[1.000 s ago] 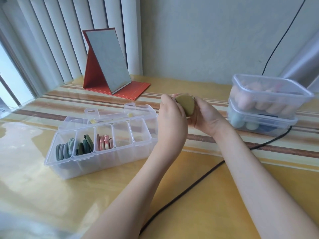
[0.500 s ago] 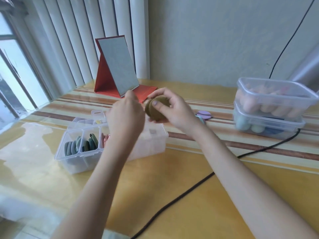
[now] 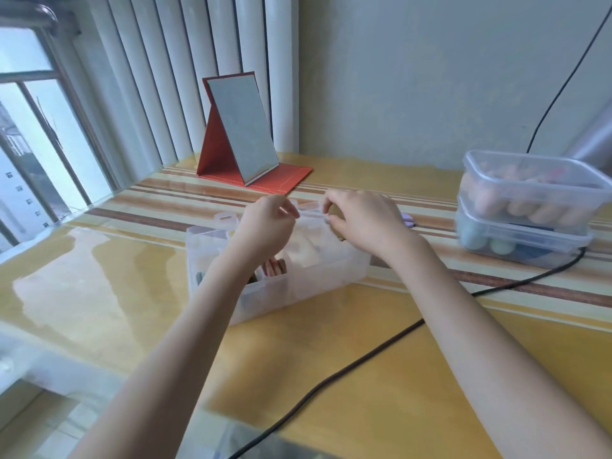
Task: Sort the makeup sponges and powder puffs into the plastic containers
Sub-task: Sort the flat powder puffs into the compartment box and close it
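Puff (image 3: 337, 216) pinched in right hand (image 3: 366, 223) over divided box (image 3: 298, 286), ready for slot; left hand (image 3: 268, 226) fingers curled, grasp unclear.

Table (image 3: 381, 376) — organizer (image 3: 298, 286), mirror (image 3: 241, 134), tubs (image 3: 526, 210), cable (image 3: 331, 382)

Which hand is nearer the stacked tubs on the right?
Right. The right hand is over the divided box's right end, on the side toward the stacked tubs; the left hand is farther left, over its middle.
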A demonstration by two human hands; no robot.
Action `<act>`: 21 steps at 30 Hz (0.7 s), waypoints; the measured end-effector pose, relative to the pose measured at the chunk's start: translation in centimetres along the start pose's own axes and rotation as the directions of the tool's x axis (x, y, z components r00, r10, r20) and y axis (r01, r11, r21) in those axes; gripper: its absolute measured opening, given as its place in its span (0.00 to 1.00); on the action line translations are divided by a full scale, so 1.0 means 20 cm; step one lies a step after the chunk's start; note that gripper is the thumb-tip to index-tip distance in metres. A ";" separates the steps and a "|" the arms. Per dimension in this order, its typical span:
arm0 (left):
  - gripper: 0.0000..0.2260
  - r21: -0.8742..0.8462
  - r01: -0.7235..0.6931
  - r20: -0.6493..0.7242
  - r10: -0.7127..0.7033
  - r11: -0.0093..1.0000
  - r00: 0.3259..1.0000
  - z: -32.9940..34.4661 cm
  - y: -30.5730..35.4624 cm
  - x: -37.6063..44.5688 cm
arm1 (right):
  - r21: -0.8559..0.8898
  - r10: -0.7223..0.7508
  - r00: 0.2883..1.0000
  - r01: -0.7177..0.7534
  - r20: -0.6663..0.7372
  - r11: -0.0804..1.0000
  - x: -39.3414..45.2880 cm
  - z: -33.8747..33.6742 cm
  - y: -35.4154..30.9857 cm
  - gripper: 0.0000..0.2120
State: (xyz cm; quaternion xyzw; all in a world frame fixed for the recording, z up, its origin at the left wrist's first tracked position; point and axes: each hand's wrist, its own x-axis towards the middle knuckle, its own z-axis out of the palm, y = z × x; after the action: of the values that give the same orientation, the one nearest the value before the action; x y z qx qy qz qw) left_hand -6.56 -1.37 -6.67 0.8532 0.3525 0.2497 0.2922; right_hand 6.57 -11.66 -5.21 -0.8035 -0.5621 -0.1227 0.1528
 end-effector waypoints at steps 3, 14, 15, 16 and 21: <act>0.08 -0.150 -0.028 0.066 0.038 0.988 0.997 0.00 0.02 0.00 | 0.306 0.097 0.987 -0.053 -0.130 0.951 0.00 0.00 0.00 0.11; 0.05 -0.699 0.175 0.126 -0.122 0.693 0.984 -0.11 0.00 -0.05 | 0.878 0.244 0.965 -0.198 0.096 0.435 0.02 0.04 -0.12 0.11; 0.05 -0.696 0.180 0.129 -0.125 0.695 0.984 -0.12 -0.01 -0.06 | 0.860 0.246 0.965 -0.200 0.091 0.469 0.02 0.04 -0.13 0.11; 0.05 -0.699 0.182 0.130 -0.128 0.692 0.983 -0.13 -0.02 -0.06 | 0.852 0.246 0.965 -0.202 0.090 0.482 0.02 0.03 -0.13 0.11; 0.06 -0.703 0.117 -0.125 -0.284 0.702 0.951 -0.09 -0.03 -0.05 | 0.838 0.258 0.961 -0.223 0.101 0.499 0.00 -0.03 -0.12 0.13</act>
State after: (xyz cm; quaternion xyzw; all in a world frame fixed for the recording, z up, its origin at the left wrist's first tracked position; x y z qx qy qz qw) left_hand -8.59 -1.11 -6.10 0.6061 0.3566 0.4235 0.5711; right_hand 4.34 -11.12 -4.34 -0.6978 -0.4310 0.1704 0.5461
